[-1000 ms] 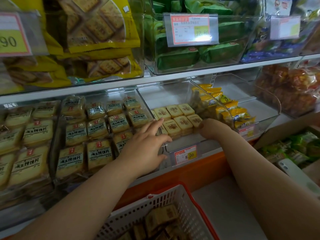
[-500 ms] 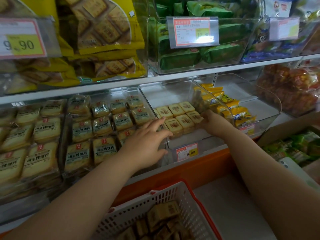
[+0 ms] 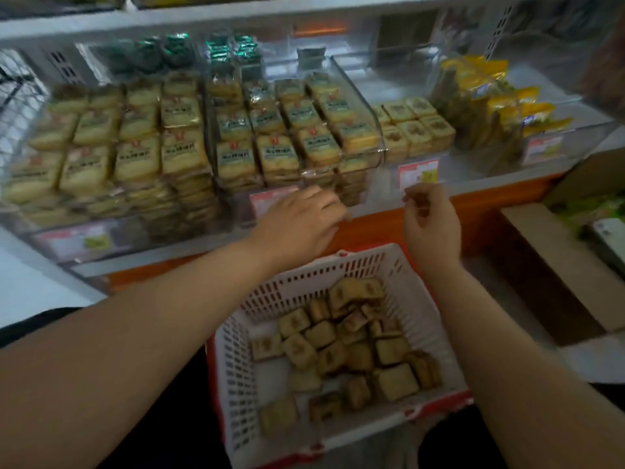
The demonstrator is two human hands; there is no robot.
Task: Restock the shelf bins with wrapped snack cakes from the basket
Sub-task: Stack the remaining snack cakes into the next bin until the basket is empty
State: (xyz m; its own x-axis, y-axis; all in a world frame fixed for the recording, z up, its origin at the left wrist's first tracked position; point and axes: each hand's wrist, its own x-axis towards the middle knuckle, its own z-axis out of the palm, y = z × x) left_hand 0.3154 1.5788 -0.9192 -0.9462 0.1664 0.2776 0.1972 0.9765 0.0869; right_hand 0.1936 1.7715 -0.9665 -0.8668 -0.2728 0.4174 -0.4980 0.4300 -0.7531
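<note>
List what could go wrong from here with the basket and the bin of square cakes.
1. The basket seems to rest on the person's lap with neither the left hand nor the right hand holding it, so it could tip and spill its loose snack cakes.
2. The clear bin holds only a small block of square cakes; cakes dropped in carelessly may land crooked or knock the neat rows.

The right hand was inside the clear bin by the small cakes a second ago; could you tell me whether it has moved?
Yes. The right hand has drawn back out of the clear bin, now below its price tag and above the basket.
</note>
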